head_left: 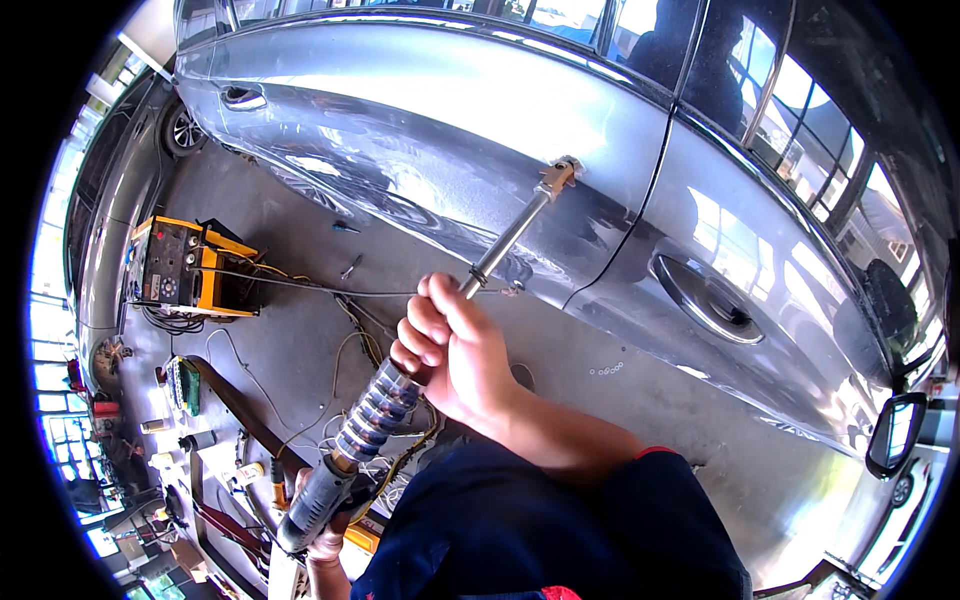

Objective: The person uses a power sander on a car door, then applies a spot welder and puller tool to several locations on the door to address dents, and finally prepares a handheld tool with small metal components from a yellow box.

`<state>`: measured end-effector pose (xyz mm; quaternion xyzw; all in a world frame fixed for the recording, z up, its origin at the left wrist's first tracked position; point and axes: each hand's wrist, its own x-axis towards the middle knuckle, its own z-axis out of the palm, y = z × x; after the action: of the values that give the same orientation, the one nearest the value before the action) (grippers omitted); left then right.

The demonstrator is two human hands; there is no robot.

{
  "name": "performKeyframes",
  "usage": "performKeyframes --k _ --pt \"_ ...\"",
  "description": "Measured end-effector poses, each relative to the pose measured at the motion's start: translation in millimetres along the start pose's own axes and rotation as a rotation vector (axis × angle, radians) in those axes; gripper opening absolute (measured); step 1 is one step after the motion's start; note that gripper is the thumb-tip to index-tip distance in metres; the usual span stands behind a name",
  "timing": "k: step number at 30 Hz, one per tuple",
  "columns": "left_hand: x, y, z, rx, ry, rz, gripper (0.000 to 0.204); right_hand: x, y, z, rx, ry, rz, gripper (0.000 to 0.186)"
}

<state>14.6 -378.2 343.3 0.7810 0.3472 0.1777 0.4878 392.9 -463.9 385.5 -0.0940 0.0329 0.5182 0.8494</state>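
A slide hammer dent puller (378,412) slants from the lower left up to the silver car's side (420,150). Its brass-coloured head (556,180) meets the panel at a small scuffed spot, left of a door seam. Fingers of my right hand (455,350) are wrapped round the tool, between the bare steel shaft and the ribbed metal weight. They hide whether they grip the shaft or the weight's end. At the rear, my left hand (328,540) is closed round the grey and black grip, partly hidden by it.
A yellow and black machine with a control panel (165,265) stands on the floor at left, with cables (320,290) trailing from it. Further left is another car (100,230). Tools and parts (235,450) crowd the lower left. A door handle (705,300) juts out at right.
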Motion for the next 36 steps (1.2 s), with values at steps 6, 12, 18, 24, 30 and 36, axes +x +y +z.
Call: performKeyframes --k 6,12,18,24,30,36 --pt "-6 1 13 -0.365 -0.005 -0.079 0.075 -17 9 5 -0.083 0.131 -0.119 0.032" --pt "-13 -13 10 -0.494 -0.045 -0.057 0.07 -15 5 1 -0.096 0.08 -0.088 0.042" --pt "-2 29 20 -0.57 0.012 -0.114 0.073 -11 6 3 -0.137 0.11 -0.052 0.036" --pt "-6 28 16 -0.616 -0.031 -0.159 0.075 -11 16 -4 -0.295 0.083 -0.196 0.043" --pt "-6 24 16 -0.65 -0.07 -0.185 0.076 9 38 -14 -0.052 -0.108 0.011 0.019" --pt "-7 22 24 -0.639 -0.056 -0.199 0.081 -5 61 -20 -0.038 -0.089 -0.087 0.018"
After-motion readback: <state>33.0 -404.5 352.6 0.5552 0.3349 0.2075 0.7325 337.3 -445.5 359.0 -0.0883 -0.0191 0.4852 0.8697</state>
